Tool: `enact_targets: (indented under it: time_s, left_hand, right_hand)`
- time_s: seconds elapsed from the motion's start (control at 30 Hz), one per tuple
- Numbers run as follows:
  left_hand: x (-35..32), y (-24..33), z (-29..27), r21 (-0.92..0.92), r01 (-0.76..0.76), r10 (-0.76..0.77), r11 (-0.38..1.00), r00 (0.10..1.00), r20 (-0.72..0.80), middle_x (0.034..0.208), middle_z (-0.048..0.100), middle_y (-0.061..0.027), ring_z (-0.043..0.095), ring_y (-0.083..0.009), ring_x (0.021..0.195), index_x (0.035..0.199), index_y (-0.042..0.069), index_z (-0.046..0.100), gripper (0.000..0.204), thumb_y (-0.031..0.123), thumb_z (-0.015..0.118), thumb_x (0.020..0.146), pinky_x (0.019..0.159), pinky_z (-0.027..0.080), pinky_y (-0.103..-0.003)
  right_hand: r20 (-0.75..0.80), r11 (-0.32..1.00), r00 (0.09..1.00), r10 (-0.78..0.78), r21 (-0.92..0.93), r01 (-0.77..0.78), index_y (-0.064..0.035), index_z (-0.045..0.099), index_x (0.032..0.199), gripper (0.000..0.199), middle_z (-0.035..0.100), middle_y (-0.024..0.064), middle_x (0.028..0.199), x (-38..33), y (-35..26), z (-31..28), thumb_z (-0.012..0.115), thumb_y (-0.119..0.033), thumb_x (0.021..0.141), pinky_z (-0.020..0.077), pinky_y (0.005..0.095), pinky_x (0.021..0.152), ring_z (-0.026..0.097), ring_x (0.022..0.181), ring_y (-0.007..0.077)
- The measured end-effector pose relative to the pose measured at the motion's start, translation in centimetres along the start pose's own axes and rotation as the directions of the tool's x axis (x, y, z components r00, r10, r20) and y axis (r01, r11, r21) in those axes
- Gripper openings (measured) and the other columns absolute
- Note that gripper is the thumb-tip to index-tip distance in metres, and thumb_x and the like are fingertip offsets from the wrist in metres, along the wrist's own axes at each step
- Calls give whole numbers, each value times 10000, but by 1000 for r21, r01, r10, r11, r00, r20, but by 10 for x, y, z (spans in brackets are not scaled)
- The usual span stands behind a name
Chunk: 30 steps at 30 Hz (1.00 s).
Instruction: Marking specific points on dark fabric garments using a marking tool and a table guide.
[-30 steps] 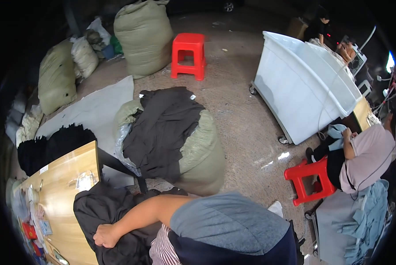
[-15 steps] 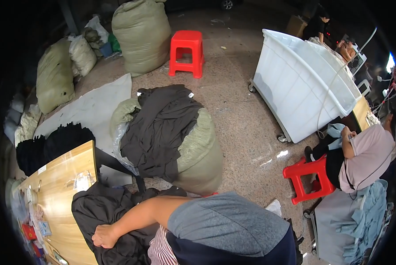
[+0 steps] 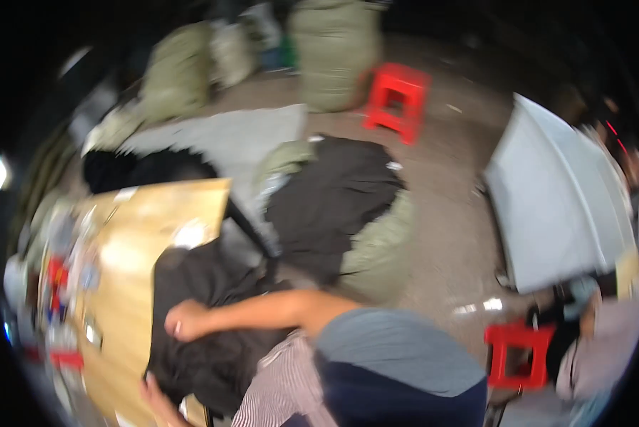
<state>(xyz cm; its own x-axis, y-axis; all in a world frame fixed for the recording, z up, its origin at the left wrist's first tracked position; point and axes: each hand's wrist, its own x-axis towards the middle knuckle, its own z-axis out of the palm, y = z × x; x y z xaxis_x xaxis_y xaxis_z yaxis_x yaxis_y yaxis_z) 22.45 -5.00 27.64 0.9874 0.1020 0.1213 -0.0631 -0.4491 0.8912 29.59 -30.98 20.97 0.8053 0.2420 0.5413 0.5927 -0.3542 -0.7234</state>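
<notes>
A dark garment [image 3: 212, 285] is spread over the right edge of the wooden table, part of it hanging down off that edge. On it rests my right hand [image 3: 185, 320], its fingers closed on the cloth; my bare forearm reaches across from the right. At the bottom, my left hand [image 3: 159, 400] is beside the garment's near left edge. Motion smears its fingers, and the frame cuts off part of the hand. Beyond the table, more dark garments [image 3: 333, 199] lie heaped on a large olive sack [image 3: 387, 245].
The wooden table [image 3: 120, 249] carries small items along its left side. Black cloth [image 3: 170, 167] is piled behind it. A red stool [image 3: 399, 96] and a stuffed sack [image 3: 336, 53] stand beyond. On the right are a white wheeled bin [image 3: 547, 199] and a seated person [image 3: 604, 341].
The view has turned left, so the surroundings sit further right and the picture is blurred. My left hand has come into view at the bottom. My right hand is still on the dark garment.
</notes>
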Motion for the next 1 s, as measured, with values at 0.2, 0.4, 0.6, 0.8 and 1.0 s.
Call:
enact_targets:
  time_s: [0.2, 0.4, 0.6, 0.8, 1.0]
  left_hand:
    - [-97, 123, 43, 40, -33, 27, 999, 989, 145, 739, 544, -16, 485, -88, 713, 921, -40, 591, 164, 72, 685, 846, 654, 430, -243]
    - [-162, 233, -51, -425, -545, 81, 723, 677, -732, 671, 469, 15, 501, -85, 595, 734, 76, 468, 302, 280, 637, 879, 537, 436, -231]
    - [-210, 142, -152, -366, -393, 164, 843, 837, -522, 699, 565, -30, 565, -157, 646, 894, 17, 596, 374, 187, 762, 606, 614, 458, -251]
    - [-179, 10, -115, -246, 384, -390, 890, 920, 25, 820, 655, 5, 571, -77, 773, 940, -27, 673, 165, 45, 697, 793, 722, 469, -240]
    - [-161, -37, -57, -382, 276, -425, 882, 815, -394, 899, 652, -44, 582, -118, 850, 1002, -26, 638, 160, 76, 617, 879, 775, 465, -266]
  right_hand:
    - [566, 679, 736, -371, 706, -201, -8, 711, 946, 265, 699, 45, 832, 60, -111, -17, 565, -229, 955, 493, 261, 733, 617, 774, 122]
    - [818, 790, 87, -569, 573, -217, -6, 480, 691, 327, 413, 14, 614, 96, -214, -84, 596, -213, 915, 368, 287, 563, 379, 610, 91]
    - [886, 769, 287, -365, 461, -444, -10, 645, 870, 207, 613, -21, 791, 105, -215, -86, 787, -114, 761, 432, 219, 634, 541, 717, 49]
    - [812, 723, 570, 123, 320, -612, -39, 648, 859, 110, 581, -53, 765, 54, -100, 6, 728, -99, 813, 397, 183, 643, 496, 699, 26]
    - [557, 874, 808, 193, 277, -400, -25, 643, 848, 108, 601, -22, 708, 28, -65, 57, 697, -118, 844, 427, 239, 612, 520, 652, 81]
